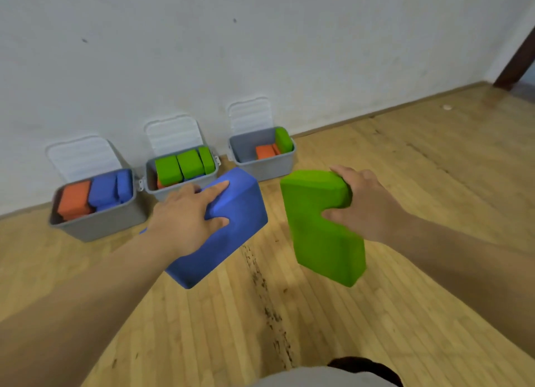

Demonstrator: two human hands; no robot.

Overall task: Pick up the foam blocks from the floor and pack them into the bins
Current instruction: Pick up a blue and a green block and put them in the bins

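Note:
My left hand [188,218] grips a blue foam block [231,236] held above the floor, fingers over its top and thumb on its side. My right hand [364,204] grips a green foam block [318,241] by its upper end. Three grey bins stand along the wall with lids open. The left bin [98,224] holds an orange block and blue blocks. In the middle bin [150,184] are green blocks over an orange one. An orange block and a green block sit in the right bin [266,166].
The wooden floor [260,314] has a dark scuffed streak running down its middle. A white wall rises behind the bins, and a dark door frame [515,59] stands at the far right. A small pale object [447,107] lies on the floor near the corner.

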